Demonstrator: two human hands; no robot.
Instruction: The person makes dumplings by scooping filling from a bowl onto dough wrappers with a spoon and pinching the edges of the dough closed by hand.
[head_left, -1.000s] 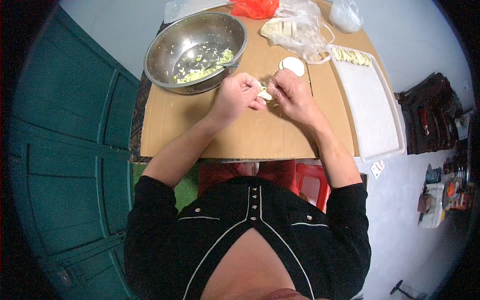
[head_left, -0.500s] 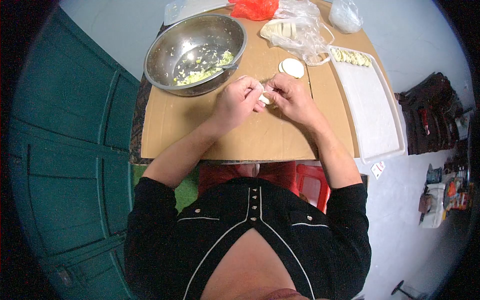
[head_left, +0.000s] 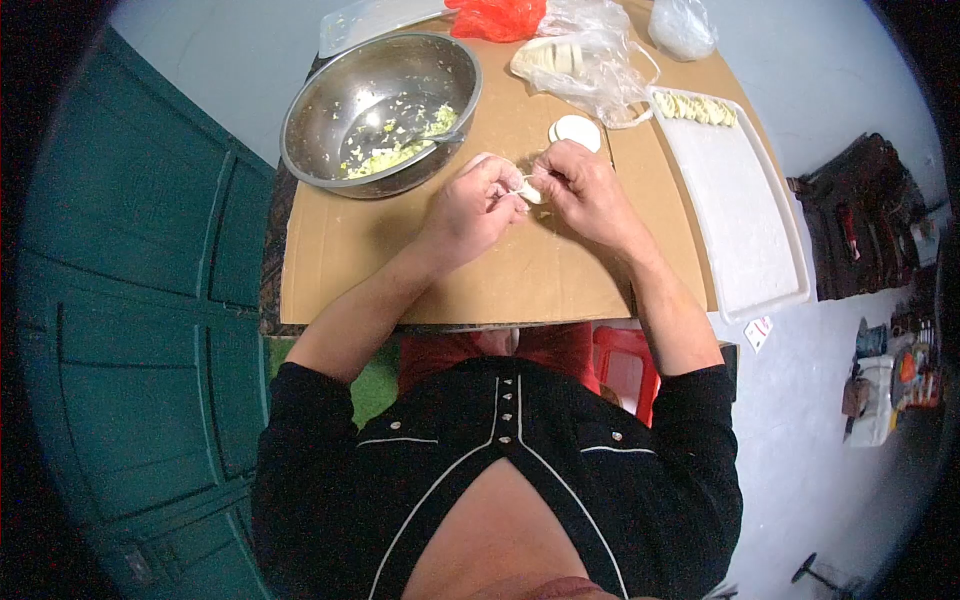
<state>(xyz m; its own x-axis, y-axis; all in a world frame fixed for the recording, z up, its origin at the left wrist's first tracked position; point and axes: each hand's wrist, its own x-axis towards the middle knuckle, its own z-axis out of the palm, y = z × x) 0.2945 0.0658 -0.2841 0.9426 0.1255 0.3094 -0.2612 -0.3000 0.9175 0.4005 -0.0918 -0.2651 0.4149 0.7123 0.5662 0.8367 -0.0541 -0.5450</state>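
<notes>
Between my two hands, over the middle of the cardboard, is a small white dumpling (head_left: 532, 192). My left hand (head_left: 478, 208) pinches its left side with curled fingers. On the other side, the thumb and forefinger of my right hand (head_left: 580, 190) grip its edge. The fingers hide much of it, so whether filling shows inside cannot be made out. Just beyond my right hand lie round white dough wrappers (head_left: 577, 132), partly overlapping. A large metal bowl (head_left: 300, 150) stands to the left, with chopped pale-green filling (head_left: 385, 160) and a spoon (head_left: 447, 137) in it.
A white tray (head_left: 735, 220) along the right edge holds a row of dumplings (head_left: 697, 108) at its far end. Clear plastic bags (head_left: 600, 85) with more wrappers, a red bag (head_left: 497, 18) and another tied bag (head_left: 684, 28) sit at the back. Cardboard (head_left: 370, 260) covers the table.
My fingers have shifted slightly along the dumpling's edge, and more of its white surface shows between my hands. The whole view has moved a little.
</notes>
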